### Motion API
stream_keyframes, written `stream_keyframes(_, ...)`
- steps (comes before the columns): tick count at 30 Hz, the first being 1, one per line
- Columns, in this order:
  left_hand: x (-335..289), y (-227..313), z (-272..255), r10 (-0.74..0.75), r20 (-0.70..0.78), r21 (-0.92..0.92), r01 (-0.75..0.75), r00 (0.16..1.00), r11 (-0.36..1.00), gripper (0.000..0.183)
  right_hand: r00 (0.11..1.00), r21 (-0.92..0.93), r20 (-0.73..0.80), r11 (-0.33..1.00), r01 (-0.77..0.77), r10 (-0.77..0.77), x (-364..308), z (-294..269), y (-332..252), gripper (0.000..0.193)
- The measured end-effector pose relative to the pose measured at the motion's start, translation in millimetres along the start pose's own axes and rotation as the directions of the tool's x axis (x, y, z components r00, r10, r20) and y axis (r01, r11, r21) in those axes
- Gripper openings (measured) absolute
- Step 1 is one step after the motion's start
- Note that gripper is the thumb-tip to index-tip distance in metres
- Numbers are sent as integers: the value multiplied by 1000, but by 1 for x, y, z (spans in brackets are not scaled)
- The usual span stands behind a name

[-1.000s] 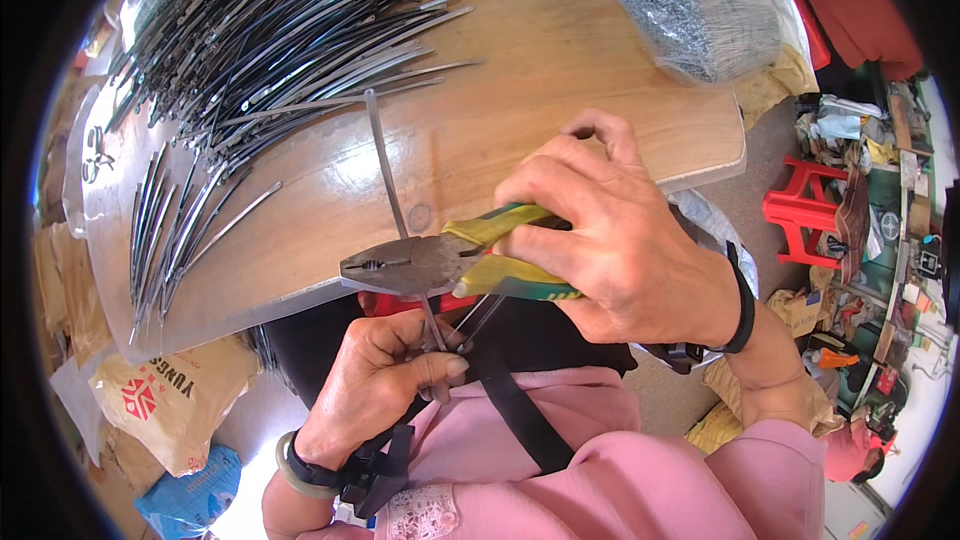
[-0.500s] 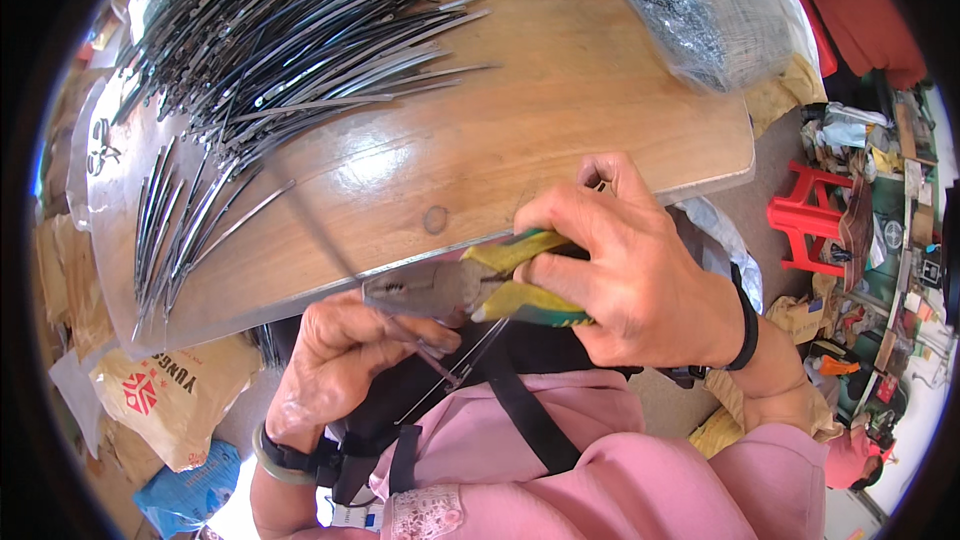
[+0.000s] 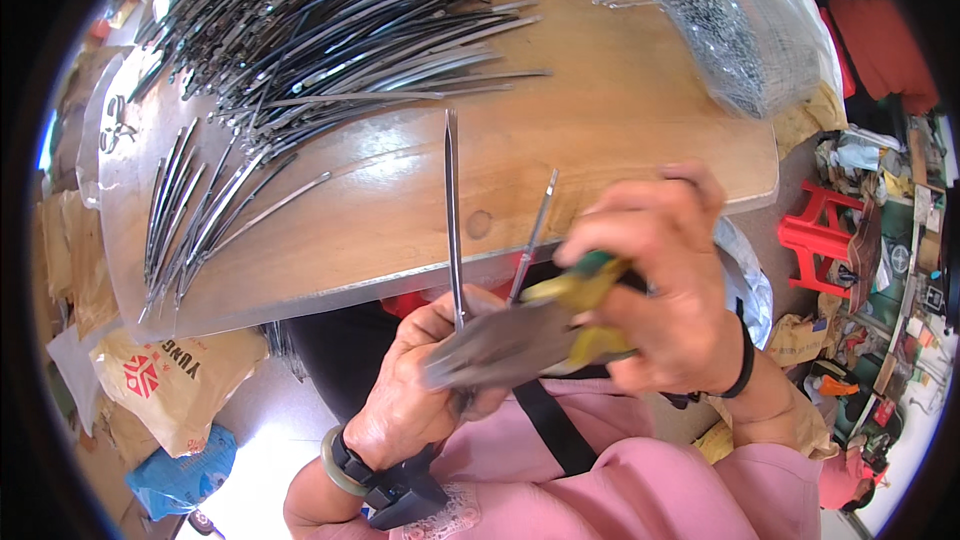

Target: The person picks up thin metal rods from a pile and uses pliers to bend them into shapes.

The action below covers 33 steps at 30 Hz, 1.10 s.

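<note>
My left hand (image 3: 400, 395) is closed round a long, thin dark metal strip (image 3: 453, 210), which stands up from the fingers over the table edge. Just right of it a shorter thin metal piece (image 3: 540, 218) sticks up; its lower end is hidden behind the pliers, and I cannot tell how it is held. My right hand (image 3: 680, 285) grips pliers (image 3: 500, 345) by their yellow and green handles. Motion smears both the pliers and the right fingers. The jaws pass in front of my left fingers, and whether they touch anything is unclear.
On the wooden table (image 3: 640, 140), a large heap of dark metal strips (image 3: 340, 40) lies at the far left, with a smaller group (image 3: 185, 210) nearer. A clear plastic bag of thin metal pieces (image 3: 735, 40) lies far right. A red stool (image 3: 825, 235) stands right, a paper sack (image 3: 165, 390) lower left.
My left hand has moved right, and its strip has swung from slanting left to nearly upright. The pliers have shifted lower and tilted, with the right hand moving right. The view has shifted slightly.
</note>
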<state>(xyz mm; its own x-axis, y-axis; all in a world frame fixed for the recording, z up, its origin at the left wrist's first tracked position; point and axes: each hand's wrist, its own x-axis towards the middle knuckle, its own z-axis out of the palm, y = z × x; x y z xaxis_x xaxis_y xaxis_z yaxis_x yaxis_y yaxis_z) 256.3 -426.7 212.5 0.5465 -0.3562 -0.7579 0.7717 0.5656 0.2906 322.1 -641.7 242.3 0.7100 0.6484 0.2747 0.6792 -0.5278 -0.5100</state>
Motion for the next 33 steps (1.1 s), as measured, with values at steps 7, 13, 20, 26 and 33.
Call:
stream_keyframes(7,-10,3,1,503,100,341,-504,859,793,12,974,372,145,903,-214,172,-29,7,2,31)
stream_keyframes(13,-12,3,2,626,164,398,-632,762,665,8,953,428,263,867,-256,152,-29,8,2,41)
stream_keyframes(20,-6,4,-5,590,147,464,-582,794,668,7,937,245,345,959,-146,55,-22,16,1,32)
stream_keyframes(26,-20,10,-29,551,46,531,-488,833,693,6,916,229,398,973,-43,-53,-2,35,-10,36)
stream_keyframes(33,-67,58,-83,713,-230,550,-516,663,657,14,935,436,271,837,-330,227,22,24,-3,27)
